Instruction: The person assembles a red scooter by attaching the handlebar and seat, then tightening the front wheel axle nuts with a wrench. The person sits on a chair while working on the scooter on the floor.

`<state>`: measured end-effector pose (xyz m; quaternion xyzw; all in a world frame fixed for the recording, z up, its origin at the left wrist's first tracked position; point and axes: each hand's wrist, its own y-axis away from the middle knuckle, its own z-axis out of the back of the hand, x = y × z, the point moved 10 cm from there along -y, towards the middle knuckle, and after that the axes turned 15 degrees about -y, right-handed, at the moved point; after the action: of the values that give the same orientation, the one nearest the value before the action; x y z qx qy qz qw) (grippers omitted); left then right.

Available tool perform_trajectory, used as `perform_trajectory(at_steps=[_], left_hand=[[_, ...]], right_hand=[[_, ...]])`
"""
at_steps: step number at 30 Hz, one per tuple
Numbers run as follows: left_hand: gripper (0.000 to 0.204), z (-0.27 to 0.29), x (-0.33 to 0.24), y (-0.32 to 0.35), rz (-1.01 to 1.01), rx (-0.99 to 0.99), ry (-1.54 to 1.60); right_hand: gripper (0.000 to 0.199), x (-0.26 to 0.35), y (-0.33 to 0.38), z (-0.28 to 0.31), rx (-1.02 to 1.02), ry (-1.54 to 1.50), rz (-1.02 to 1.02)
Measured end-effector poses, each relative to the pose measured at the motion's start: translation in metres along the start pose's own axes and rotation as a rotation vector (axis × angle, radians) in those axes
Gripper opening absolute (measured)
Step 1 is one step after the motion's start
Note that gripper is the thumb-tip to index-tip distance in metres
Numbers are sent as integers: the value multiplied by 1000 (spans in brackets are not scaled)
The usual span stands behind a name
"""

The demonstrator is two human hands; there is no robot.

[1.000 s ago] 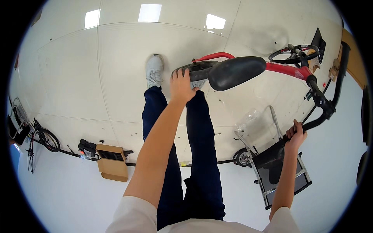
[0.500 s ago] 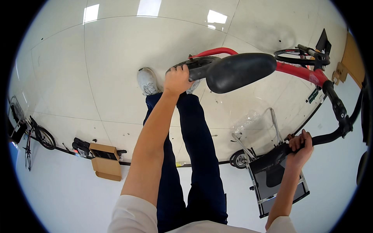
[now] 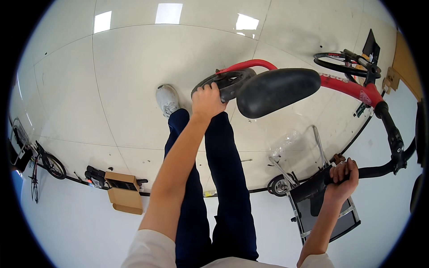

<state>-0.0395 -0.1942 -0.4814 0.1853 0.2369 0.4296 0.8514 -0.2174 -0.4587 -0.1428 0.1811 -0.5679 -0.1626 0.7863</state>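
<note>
Two hands on red-framed bicycle. Left hand clenched around black rubber rear tyre, just left of glossy black padded saddle. Right hand clenched around black handlebar grip, near right. Bike's long axis runs left-right: rear wheel left, bars right, saddle between hands, closer to left one. Frame smooth painted metal; front wheel far right. White tiled floor glossy. Brown cardboard box lower left; grey folding metal stand under right hand.
</note>
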Motion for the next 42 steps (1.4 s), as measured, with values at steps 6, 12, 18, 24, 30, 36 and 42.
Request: perform_trajectory(at_steps=[6,12,18,24,30,36,42], left_hand=[[61,2,14,2,-16,92,17],[54,-5,23,-5,-149,137,72],[53,-19,32,-15,-176,260,473],[55,-27,36,-4,-57,277,489],[51,-32,35,10,93,177,464],[47,-33,27,16,152,95,494],[44,-36,20,26,184,56,516]], right_hand=[[31,0,1,-5,5,15,29],[33,7,-6,-13,-12,2,46],[36,20,-11,-25,50,47,49],[37,23,-9,-21,33,52,66],[34,24,1,-21,41,40,67],[32,8,6,-16,55,5,42],[32,-2,-2,-4,72,-29,53]])
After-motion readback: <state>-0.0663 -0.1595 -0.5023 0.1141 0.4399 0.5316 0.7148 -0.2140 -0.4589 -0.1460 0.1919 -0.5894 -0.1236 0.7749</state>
